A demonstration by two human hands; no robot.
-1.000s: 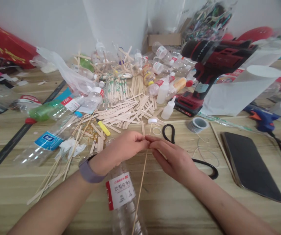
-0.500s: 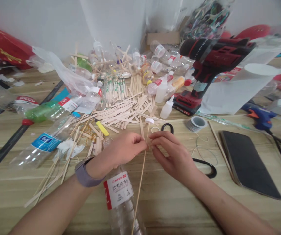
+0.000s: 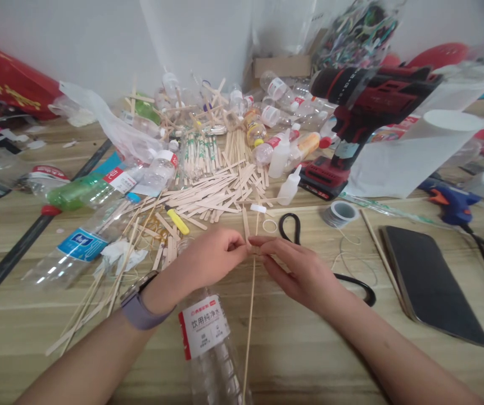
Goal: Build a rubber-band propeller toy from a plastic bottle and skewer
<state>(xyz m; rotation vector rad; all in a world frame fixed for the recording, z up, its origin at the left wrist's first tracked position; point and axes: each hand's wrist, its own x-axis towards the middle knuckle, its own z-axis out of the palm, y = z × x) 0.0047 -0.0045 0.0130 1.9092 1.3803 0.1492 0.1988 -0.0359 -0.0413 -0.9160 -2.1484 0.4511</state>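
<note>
My left hand (image 3: 214,256), with a watch (image 3: 143,298) on its wrist, is closed in a pinch on a thin bamboo skewer (image 3: 250,315). Fingertip to fingertip with it, my right hand (image 3: 294,267) is also closed at the skewer; what it pinches there is too small to make out. A white bottle cap (image 3: 258,208) sits on the skewer's far part, above my fingers. Under my left forearm and beside the skewer lies a clear plastic water bottle (image 3: 208,337). Just past my right fingers are a rubber band (image 3: 270,226) and black-handled scissors (image 3: 290,228), partly covered by that hand.
Flat wooden sticks (image 3: 212,194) are heaped beyond my hands, with a yellow cutter (image 3: 177,220) nearby. A red drill (image 3: 347,124) stands behind two squeeze bottles. To the right lie a tape roll (image 3: 340,214), a phone (image 3: 431,281) and a glue gun (image 3: 448,199). Bottles crowd the left.
The skewer has swung more upright, its near end shifting right. My right fingers have moved left, closing against my left fingertips, and the rubber band beyond shows more fully.
</note>
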